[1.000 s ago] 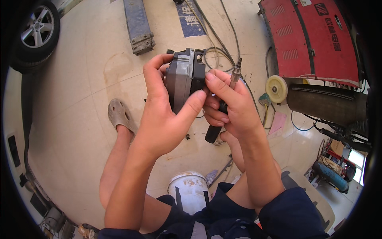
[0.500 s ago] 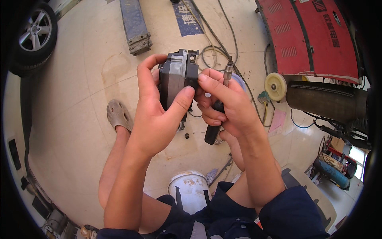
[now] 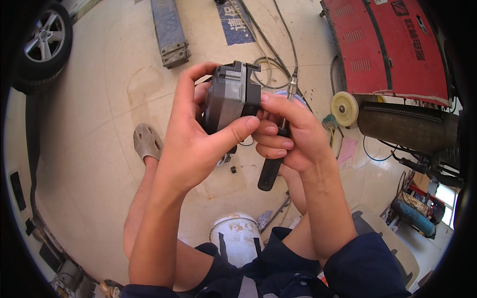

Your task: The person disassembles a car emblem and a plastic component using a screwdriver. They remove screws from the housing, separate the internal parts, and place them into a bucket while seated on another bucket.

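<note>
My left hand [image 3: 194,141] is wrapped round a boxy black and grey part [image 3: 229,97], fingers over its far left side and thumb on the near right. My right hand [image 3: 300,134] has its lower fingers closed round a screwdriver-like hand tool [image 3: 271,173] with a black handle and a metal shaft. The handle points down toward me, and the metal end points up and away. The right thumb and forefinger reach the part's right edge; whether they pinch anything there is hidden. A small dark piece [image 3: 233,170] lies on the floor below the part.
A white bucket [image 3: 237,243] stands between my legs. To the right are a red metal cabinet [image 3: 360,52] and a pale wheel [image 3: 344,108]. Cables [image 3: 278,54] cross the floor ahead, beside a blue-grey beam [image 3: 169,30]. A car wheel [image 3: 47,39] is far left.
Both hands have shifted slightly right with the part and the tool. The part has turned a little, and the tool's handle has swung lower while its metal end moved right.
</note>
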`<state>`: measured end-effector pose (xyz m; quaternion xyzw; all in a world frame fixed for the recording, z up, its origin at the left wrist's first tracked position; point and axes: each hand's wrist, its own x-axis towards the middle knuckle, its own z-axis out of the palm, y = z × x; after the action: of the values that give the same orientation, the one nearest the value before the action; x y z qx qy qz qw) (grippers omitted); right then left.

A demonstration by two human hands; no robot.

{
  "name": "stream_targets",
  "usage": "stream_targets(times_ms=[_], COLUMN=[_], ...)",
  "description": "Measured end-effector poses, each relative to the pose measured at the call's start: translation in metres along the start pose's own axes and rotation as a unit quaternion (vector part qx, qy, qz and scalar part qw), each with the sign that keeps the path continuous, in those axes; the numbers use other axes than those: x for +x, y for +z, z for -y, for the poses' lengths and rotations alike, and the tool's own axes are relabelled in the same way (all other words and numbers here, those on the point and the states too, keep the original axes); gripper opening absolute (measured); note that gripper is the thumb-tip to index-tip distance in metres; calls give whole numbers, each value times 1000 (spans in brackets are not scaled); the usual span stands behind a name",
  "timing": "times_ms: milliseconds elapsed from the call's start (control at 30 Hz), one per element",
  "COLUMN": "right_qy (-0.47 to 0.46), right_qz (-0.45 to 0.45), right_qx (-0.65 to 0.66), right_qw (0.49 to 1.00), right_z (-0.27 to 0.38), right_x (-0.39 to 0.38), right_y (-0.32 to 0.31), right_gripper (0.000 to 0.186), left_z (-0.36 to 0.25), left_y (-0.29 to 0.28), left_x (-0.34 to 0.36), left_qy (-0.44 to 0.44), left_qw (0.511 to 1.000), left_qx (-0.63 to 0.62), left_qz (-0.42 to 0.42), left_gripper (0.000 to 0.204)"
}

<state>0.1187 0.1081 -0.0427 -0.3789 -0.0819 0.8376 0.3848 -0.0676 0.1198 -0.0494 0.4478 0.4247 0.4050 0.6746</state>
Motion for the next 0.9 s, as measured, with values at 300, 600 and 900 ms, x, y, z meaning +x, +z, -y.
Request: stream_targets(times_ms=[300,600,900], right_qy=[-45,-52,-73], right_qz=[12,25,8], right_qx=[-30,-25,-67], right_qw=[998,998,995], right_z=[-2,-3,-4], right_x=[1,1,-1], right_y=[4,4,4], right_gripper=[25,25,21], left_z=[-4,-9,-12], left_y=[-2,-5,-6], left_x=[4,3,2], left_qy=[-4,-14,-17], left_qw=[997,998,997], left_qx=[-79,-60,-64], left_qz=[0,-8,-27], left_gripper=[82,81,85])
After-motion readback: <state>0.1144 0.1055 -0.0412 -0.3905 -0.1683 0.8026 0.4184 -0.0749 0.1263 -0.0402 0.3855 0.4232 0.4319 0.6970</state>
